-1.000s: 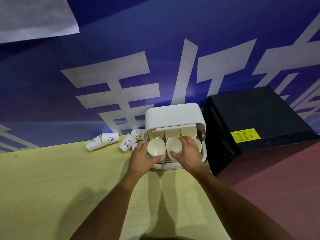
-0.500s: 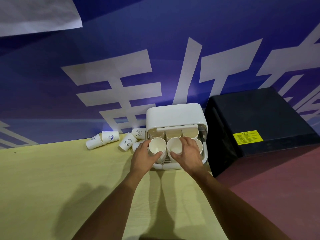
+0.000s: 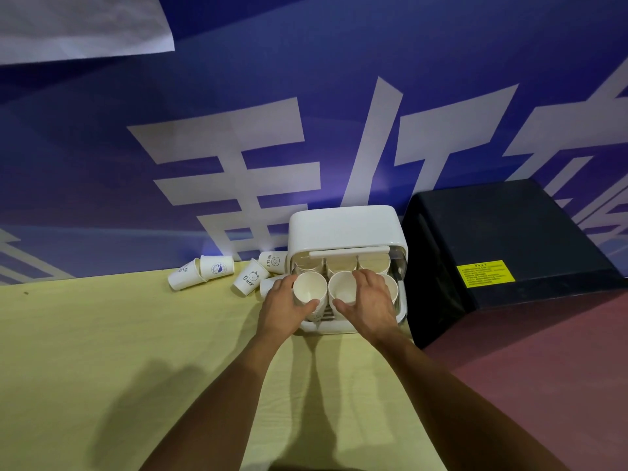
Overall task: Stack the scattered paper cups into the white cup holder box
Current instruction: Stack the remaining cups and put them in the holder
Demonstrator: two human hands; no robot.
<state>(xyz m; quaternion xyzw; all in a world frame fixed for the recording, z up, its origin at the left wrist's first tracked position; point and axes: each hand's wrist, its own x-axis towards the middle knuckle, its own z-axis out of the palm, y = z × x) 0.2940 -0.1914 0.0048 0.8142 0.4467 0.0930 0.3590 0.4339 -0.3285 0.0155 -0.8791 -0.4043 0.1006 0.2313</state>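
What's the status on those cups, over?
Left hand grips front-left cup in box. Right hand grips middle cup. Loose cups lie on table, left of box. No obstruction seen.

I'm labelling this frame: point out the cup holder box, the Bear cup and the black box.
Cup holder box (image 3: 343, 226): head view, on its white top.
Bear cup (image 3: 250, 277): head view, on its printed side.
Black box (image 3: 509, 232): head view, on its top face.

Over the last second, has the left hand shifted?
No. The left hand still grips the front-left cup, at the same spot against the white cup holder box.
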